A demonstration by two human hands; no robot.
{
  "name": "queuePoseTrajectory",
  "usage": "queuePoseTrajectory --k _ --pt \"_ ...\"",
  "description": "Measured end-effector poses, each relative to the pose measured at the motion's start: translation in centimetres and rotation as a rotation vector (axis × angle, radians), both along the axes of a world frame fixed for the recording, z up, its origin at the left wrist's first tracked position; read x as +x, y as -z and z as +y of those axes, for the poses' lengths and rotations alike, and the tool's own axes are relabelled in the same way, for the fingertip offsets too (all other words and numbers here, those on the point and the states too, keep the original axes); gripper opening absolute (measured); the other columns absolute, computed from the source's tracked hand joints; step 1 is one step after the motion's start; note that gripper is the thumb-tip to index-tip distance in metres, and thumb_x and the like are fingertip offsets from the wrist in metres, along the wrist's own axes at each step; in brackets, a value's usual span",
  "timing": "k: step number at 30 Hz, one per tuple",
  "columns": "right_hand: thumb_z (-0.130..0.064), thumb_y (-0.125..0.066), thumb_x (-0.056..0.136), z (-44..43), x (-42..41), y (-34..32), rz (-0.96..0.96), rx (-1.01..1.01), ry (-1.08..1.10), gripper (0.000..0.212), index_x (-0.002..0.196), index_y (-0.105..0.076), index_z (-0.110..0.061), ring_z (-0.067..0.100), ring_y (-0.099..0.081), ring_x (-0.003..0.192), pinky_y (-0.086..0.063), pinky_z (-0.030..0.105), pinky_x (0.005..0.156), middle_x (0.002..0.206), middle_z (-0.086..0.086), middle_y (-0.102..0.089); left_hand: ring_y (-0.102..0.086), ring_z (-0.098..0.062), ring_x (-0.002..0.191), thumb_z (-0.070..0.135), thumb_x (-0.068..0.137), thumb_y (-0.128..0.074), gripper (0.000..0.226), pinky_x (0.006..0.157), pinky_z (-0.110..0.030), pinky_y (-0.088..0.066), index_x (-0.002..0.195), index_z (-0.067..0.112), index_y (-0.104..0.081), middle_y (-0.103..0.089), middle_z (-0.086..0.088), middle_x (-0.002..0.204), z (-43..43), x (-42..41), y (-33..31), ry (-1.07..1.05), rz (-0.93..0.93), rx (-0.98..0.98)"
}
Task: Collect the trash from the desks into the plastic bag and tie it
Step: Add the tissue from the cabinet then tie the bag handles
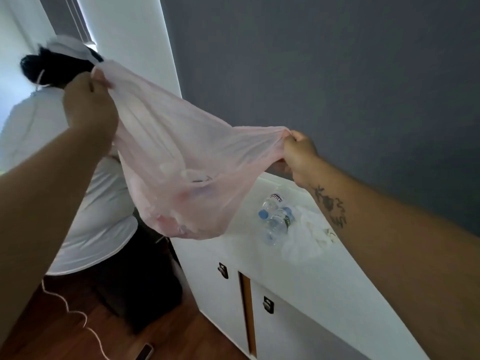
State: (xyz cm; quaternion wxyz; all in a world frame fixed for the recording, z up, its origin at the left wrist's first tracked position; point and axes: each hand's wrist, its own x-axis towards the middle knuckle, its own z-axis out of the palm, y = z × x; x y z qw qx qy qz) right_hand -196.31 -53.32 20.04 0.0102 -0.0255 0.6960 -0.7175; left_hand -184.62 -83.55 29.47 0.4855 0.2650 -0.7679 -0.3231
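A thin pink plastic bag hangs stretched in the air between my two hands, with some pale trash showing through its lower part. My left hand grips its upper left rim, raised high. My right hand pinches the opposite rim, lower and to the right. Below the bag, on a white desk top, lie two or three empty clear water bottles with blue caps. Beside them sit crumpled white plastic and tissue.
Another person in a white shirt stands close at the left, back turned. White cabinet doors with dark handles are under the desk top. A grey wall rises behind. The floor is dark wood, with a thin white cord on it.
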Motion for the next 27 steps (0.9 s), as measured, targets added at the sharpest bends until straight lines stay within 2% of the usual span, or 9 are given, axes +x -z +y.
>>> queuePoseTrajectory --k 4,6,9,13,17,19,21,24,27 --pt "-0.023 -0.035 0.100 -0.7 -4.5 1.7 -0.058 0.101 0.001 0.028 0.113 -0.060 -0.025 0.014 -0.064 0.065 -0.060 0.035 0.065 0.083 -0.006 -0.063 -0.060 -0.025 0.101 0.053 0.096 -0.033 0.047 0.088 -0.030 -0.043 0.098 0.024 -0.071 -0.068 -0.007 0.104 -0.2 -2.8 4.5 0.015 0.040 -0.016" --pt "-0.023 -0.036 0.099 -0.2 -6.4 3.3 -0.101 0.150 -0.010 0.032 0.122 -0.057 -0.029 0.015 -0.067 0.066 -0.059 0.038 0.073 0.082 -0.008 -0.063 -0.060 -0.022 0.093 0.057 0.095 -0.033 0.048 0.086 -0.034 -0.047 0.102 0.026 -0.069 -0.066 -0.003 0.095 0.8 -3.9 7.5 0.006 0.078 0.051" --pt "-0.023 -0.037 0.098 0.9 -8.5 5.6 -0.155 0.227 -0.040 0.036 0.129 -0.056 -0.026 0.023 -0.068 0.082 -0.058 0.037 0.075 0.093 -0.001 -0.068 -0.055 -0.013 0.083 0.062 0.095 -0.032 0.046 0.073 -0.028 -0.039 0.100 0.032 -0.067 -0.060 0.005 0.088 2.9 -4.9 11.6 0.017 0.062 0.074" --pt "-0.025 -0.039 0.096 2.6 -10.5 7.5 -0.165 0.273 -0.080 0.035 0.125 -0.058 -0.026 0.022 -0.066 0.087 -0.057 0.039 0.080 0.101 0.001 -0.068 -0.054 -0.009 0.080 0.056 0.098 -0.035 0.041 0.074 -0.027 -0.039 0.100 0.031 -0.067 -0.060 0.009 0.084 5.9 -5.6 13.8 0.064 0.028 0.034" --pt "-0.048 -0.053 0.093 5.9 -11.1 10.7 -0.040 0.326 -0.316 0.023 0.108 -0.060 -0.031 0.012 -0.061 0.096 -0.052 0.038 0.084 0.116 0.000 -0.064 -0.049 -0.001 0.076 0.052 0.100 -0.035 0.043 0.070 -0.017 -0.036 0.102 0.025 -0.068 -0.060 0.006 0.086 8.8 -5.9 14.8 0.043 -0.005 0.042" --pt "-0.069 -0.067 0.072 8.4 -11.2 13.4 -0.026 0.470 -0.490 0.077 0.138 -0.043 -0.038 0.015 -0.048 0.125 -0.041 0.042 0.103 0.143 -0.001 -0.047 -0.049 0.002 0.078 0.050 0.101 -0.034 0.043 0.070 -0.015 -0.036 0.104 0.023 -0.067 -0.060 0.008 0.090 10.1 -6.1 15.4 0.025 -0.030 0.040" --pt "-0.088 -0.068 0.042 10.9 -11.3 16.1 -0.065 0.861 -0.601 0.129 0.148 -0.004 -0.051 0.026 -0.016 0.146 -0.026 0.053 0.114 0.161 -0.004 -0.012 -0.048 0.003 0.081 0.049 0.101 -0.033 0.044 0.069 -0.015 -0.035 0.104 0.022 -0.067 -0.061 0.009 0.094 11.4 -6.1 15.9 0.012 -0.044 0.035" --pt "-0.097 -0.056 0.022 13.4 -10.8 20.3 -0.016 1.293 -0.704 0.150 0.141 0.023 -0.053 0.030 0.017 0.147 -0.003 0.058 0.117 0.161 -0.004 0.020 -0.048 0.003 0.081 0.048 0.102 -0.034 0.043 0.068 -0.017 -0.032 0.104 0.022 -0.067 -0.062 0.009 0.094 13.4 -5.8 16.7 -0.003 -0.064 0.026" --pt "-0.102 -0.046 0.020 13.3 -10.3 23.0 0.111 1.417 -0.691 0.149 0.139 0.027 -0.052 0.036 0.022 0.145 0.002 0.065 0.113 0.159 -0.003 0.027 -0.048 0.003 0.078 0.046 0.103 -0.035 0.040 0.062 -0.010 -0.034 0.104 0.021 -0.067 -0.062 0.007 0.091 14.7 -5.8 17.5 -0.007 -0.069 0.030"
